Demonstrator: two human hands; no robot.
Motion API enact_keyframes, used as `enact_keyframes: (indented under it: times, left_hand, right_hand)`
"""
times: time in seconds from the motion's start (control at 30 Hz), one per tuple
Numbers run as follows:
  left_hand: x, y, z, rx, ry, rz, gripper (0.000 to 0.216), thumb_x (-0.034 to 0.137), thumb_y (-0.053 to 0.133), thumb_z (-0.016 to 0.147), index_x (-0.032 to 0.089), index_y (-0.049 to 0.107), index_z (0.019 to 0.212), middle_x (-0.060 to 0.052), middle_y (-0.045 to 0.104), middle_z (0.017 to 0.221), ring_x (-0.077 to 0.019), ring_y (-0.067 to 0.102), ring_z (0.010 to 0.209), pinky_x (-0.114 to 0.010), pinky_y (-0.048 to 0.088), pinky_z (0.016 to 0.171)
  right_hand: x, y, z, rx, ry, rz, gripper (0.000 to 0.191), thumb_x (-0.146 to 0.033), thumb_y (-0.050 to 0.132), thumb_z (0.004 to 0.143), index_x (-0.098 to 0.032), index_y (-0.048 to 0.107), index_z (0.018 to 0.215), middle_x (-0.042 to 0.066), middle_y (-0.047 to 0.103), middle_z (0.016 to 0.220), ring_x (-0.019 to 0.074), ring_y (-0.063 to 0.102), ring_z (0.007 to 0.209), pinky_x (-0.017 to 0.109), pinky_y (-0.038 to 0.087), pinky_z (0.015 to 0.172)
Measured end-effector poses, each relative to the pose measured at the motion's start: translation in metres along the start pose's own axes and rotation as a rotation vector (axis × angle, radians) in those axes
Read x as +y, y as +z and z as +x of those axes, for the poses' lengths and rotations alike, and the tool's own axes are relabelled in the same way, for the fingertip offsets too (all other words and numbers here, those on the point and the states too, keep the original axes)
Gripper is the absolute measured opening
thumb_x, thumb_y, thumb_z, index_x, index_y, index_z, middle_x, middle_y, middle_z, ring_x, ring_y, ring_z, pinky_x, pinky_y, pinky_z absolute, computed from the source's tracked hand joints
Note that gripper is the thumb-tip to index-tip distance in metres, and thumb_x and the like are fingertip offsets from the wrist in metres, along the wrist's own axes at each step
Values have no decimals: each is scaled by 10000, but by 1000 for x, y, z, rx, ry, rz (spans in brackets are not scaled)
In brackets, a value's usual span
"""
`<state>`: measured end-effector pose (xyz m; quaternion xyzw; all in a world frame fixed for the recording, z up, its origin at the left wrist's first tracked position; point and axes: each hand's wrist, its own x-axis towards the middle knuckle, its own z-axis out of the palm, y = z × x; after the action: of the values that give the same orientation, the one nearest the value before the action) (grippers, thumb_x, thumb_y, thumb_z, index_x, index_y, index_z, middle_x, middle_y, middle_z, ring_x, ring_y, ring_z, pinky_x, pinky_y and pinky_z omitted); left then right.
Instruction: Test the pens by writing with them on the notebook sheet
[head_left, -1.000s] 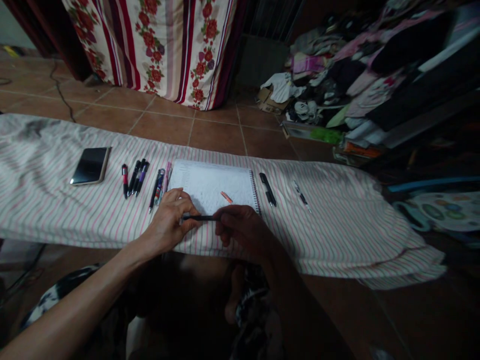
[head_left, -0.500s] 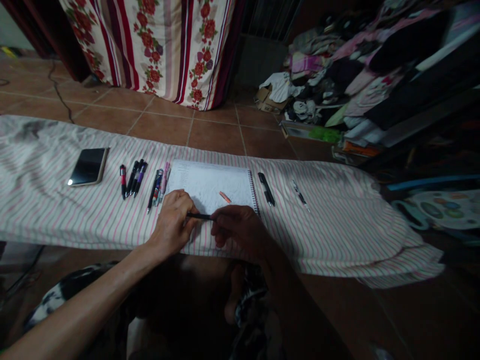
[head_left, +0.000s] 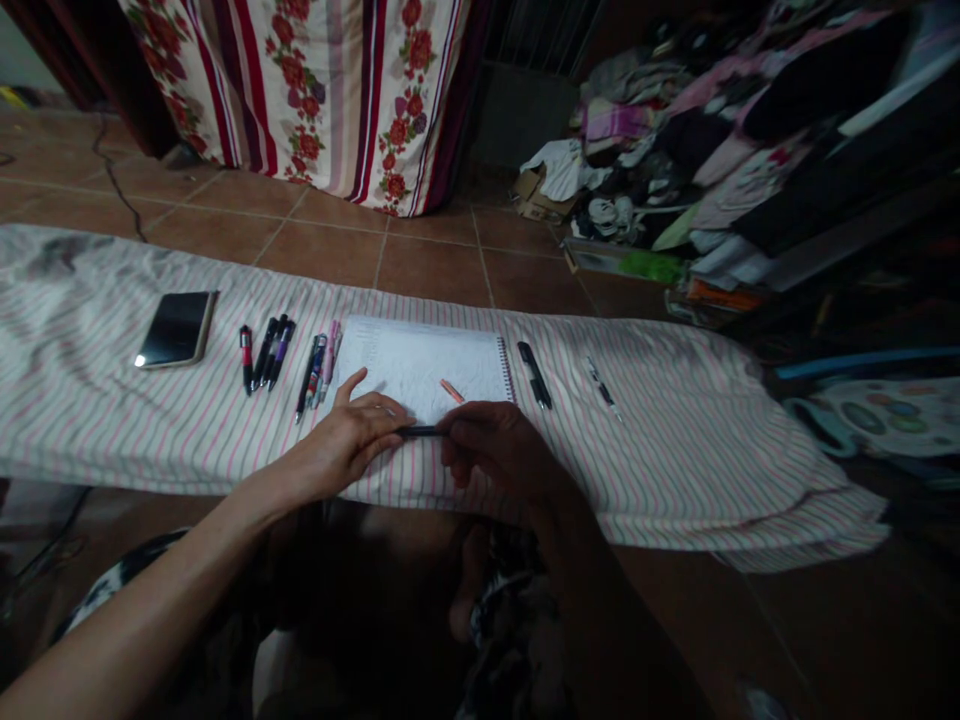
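A slim black pen (head_left: 424, 431) lies level between my hands, just above the near edge of the spiral notebook (head_left: 420, 350). My left hand (head_left: 356, 432) pinches its left end, with one finger raised off. On the other end, the fingers of my right hand (head_left: 487, 440) are closed in shadow and hide that tip. A small orange piece (head_left: 451, 391) rests on the page, its kind unclear. Left of the notebook lie a black pen (head_left: 306, 385) and a pink pen (head_left: 330, 358), with others between them. A thick black pen (head_left: 535, 375) lies to its right.
A tablet or large phone (head_left: 178, 330) lies at the left, near a red and black pen (head_left: 247, 360) and several dark pens (head_left: 271, 353). A thin black-and-white pen (head_left: 603, 388) is farther right. All rest on a striped cloth (head_left: 697, 440). Clothes (head_left: 622, 120) are heaped beyond.
Both hands have shifted slightly right with the pen. My left hand has opened from a tighter grasp to a fingertip pinch, one finger now lifted.
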<state>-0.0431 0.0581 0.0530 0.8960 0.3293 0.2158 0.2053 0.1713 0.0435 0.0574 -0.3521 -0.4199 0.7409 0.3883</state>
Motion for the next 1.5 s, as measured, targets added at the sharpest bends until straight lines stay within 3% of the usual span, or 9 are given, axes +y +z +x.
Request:
enact_keyframes:
  times: [0.17,0.33,0.5,0.7,0.83,1.1,1.37,1.5]
  left_hand:
    - [0,-1,-1,129,13,17,138,195,548,814,214,669,879,-6,694,856,-150,616,889,-518,127,1086]
    - [1,0,-1,245,10,101,86,212,620,759,221,684,816,-8,679,827,-170,601,911,-518,204,1073]
    - [4,3,1,251,-5,142,78,193,573,783,173,648,797,-20,648,734,-188,574,906,-495,291,1044]
    - [5,11,2,325,-23,172,154,235,501,830,135,613,797,-62,603,741,-195,549,835,-386,467,851]
    - [6,20,2,377,-58,181,146,246,490,837,136,582,810,-75,594,769,-202,549,818,-325,483,694]
    - [5,35,4,372,-98,113,67,146,478,808,131,535,839,-84,613,796,-194,573,775,-311,477,681]
    - [15,32,8,304,-34,-131,115,129,449,833,161,548,884,-36,573,788,-140,551,761,-253,446,664]
    - [26,31,11,280,-93,-213,127,144,491,812,168,526,932,-29,555,816,-134,537,764,-249,440,670]
  right_hand:
    - [3,3,2,-15,25,34,163,-273,707,675,-132,678,751,4,668,560,100,589,397,194,489,388]
    - [1,3,1,11,24,56,143,-258,708,673,-137,686,748,12,677,574,106,602,414,200,505,402]
    - [2,7,0,46,9,60,150,-260,719,655,-141,694,743,9,676,568,103,598,407,199,507,404]
    - [1,12,-1,59,-8,61,148,-261,729,633,-140,692,710,3,666,545,95,580,384,189,486,378]
    - [0,12,-1,89,-13,42,150,-264,728,634,-142,694,715,0,667,548,92,584,393,189,489,393]
    - [3,15,-4,85,-42,-38,99,-236,697,672,-157,697,733,-15,664,556,87,596,416,182,484,418]
    - [5,8,-1,109,-58,-47,159,-292,683,698,-142,674,750,-12,652,556,80,570,396,195,469,404]
    - [9,7,3,79,-41,-24,184,-310,689,691,-140,660,752,-15,642,553,72,554,398,191,461,406]
